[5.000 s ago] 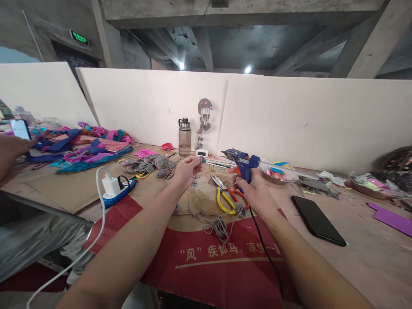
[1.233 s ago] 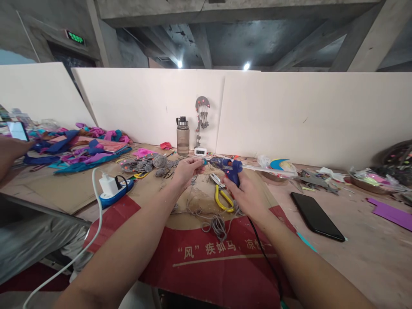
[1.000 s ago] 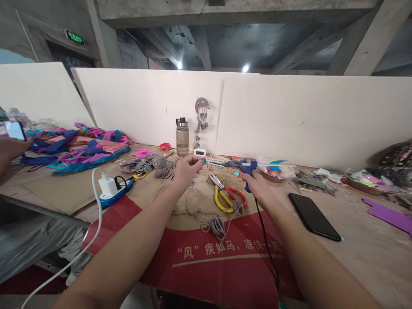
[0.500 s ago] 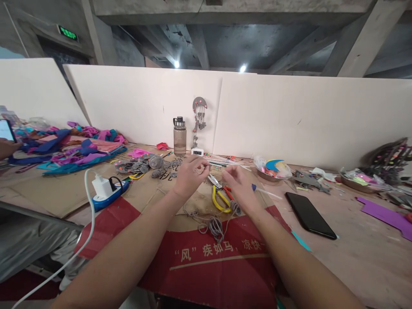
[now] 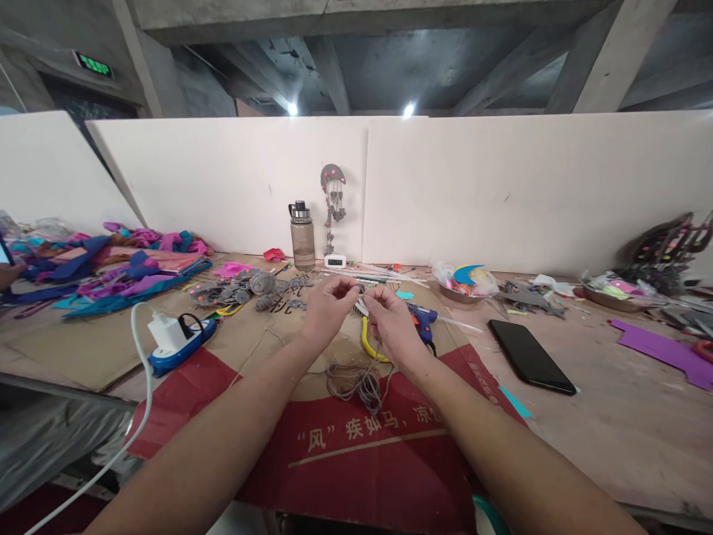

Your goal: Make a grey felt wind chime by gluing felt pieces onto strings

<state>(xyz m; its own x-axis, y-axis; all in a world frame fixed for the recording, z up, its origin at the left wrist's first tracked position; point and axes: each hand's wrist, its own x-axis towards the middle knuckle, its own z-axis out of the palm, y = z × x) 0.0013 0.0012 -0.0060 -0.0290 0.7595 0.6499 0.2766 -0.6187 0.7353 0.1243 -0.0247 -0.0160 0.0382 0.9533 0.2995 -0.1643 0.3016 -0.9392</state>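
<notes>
Both hands meet above the middle of the cardboard, fingertips almost touching. My left hand (image 5: pixel 330 308) is closed in a pinch, and my right hand (image 5: pixel 391 321) pinches just beside it. A small grey bit, which looks like yarn, shows between the fingertips; its exact shape is too small to tell. Below the hands lies a loose tangle of grey yarn (image 5: pixel 366 388). Partly hidden behind my right hand are pliers with a yellow handle (image 5: pixel 370 343). A blue glue gun (image 5: pixel 424 321) rests just right of that hand.
A bottle (image 5: pixel 302 238) and a small white clock (image 5: pixel 335 261) stand at the back, below a hanging grey moon ornament (image 5: pixel 333 177). A phone (image 5: pixel 531 357) lies right; a power strip (image 5: pixel 186 348) with a white cable sits left. Felt scraps (image 5: pixel 134 275) pile far left, near another person's hand.
My hands have come together; the right moved left toward the left hand's fingertips. The view has shifted slightly, and the blue glue gun shows more fully.
</notes>
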